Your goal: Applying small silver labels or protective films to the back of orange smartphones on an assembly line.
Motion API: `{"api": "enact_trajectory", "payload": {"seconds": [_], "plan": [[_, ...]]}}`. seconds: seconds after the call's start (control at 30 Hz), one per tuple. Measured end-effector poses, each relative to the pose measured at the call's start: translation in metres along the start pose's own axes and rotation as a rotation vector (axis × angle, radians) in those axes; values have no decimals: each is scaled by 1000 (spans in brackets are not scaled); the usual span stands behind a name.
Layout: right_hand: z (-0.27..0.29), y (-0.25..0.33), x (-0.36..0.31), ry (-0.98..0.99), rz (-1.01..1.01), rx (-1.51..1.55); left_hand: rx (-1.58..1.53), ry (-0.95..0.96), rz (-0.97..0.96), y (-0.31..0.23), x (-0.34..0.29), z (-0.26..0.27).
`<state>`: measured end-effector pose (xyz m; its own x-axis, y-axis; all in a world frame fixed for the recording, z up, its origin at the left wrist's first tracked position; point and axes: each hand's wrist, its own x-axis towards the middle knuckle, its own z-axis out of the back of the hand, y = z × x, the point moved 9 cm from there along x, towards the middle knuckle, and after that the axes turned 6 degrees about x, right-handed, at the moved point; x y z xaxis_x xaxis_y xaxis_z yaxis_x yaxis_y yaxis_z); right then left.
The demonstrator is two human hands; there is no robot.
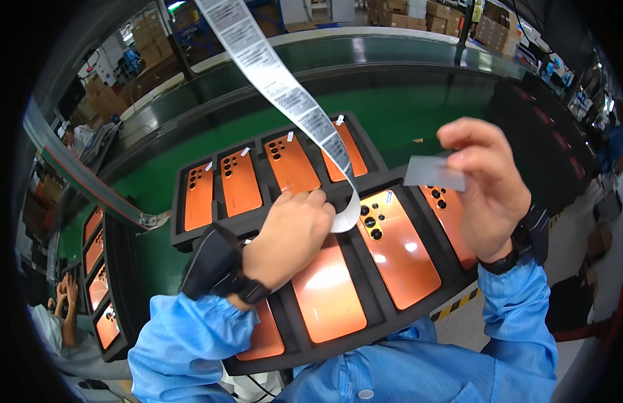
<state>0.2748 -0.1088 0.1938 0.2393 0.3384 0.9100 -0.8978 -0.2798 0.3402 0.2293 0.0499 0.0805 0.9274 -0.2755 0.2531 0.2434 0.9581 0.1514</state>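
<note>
My right hand [484,181] is raised over the near tray's right end. Its thumb and finger pinch a small translucent grey rectangular sheet [424,172]. Closed, with its fingers curled down and partly hidden, my left hand [294,225] is over the upper part of an orange phone [330,295]. A long strip of printed labels [284,84] hangs from above, and its curled white end runs in at my left hand's fingers. To the right of that hand lies another orange phone [400,252], with black round camera lenses, face down in the black foam tray [368,312].
Behind it, a second black foam tray [220,227] holds several orange phones, some with small white tabs. Both trays rest by a green conveyor belt [419,101]. A metal post [90,171] slants at left. Beyond it, another person's hands [66,289] are near a phone tray [116,309].
</note>
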Motion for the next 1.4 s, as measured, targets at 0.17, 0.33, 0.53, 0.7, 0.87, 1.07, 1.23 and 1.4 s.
{"api": "enact_trajectory", "payload": {"seconds": [0.17, 0.33, 0.53, 0.7, 0.87, 1.07, 1.23, 1.4], "plan": [[2, -48, -17, -3, -327, 136, -464, 282, -129, -53, -46, 34], [-82, -73, -56, 446, -642, 314, -893, 301, -258, -110, -98, 52], [-149, -30, -96, 735, -325, 320, -1099, 280, -290, -125, -102, 62], [-152, -26, -100, 847, -307, 188, -1214, 226, -337, -129, -101, 65], [-163, -31, -106, 897, -346, 195, -1272, 208, -300, -132, -101, 60], [-155, -43, -121, 884, -385, 176, -1214, 334, -292, -131, -92, 66], [-150, -53, -132, 965, -435, 123, -1265, 333, -300, -132, -91, 62], [-157, -41, -117, 960, -369, 141, -1226, 264, -276, -129, -90, 63]]}}
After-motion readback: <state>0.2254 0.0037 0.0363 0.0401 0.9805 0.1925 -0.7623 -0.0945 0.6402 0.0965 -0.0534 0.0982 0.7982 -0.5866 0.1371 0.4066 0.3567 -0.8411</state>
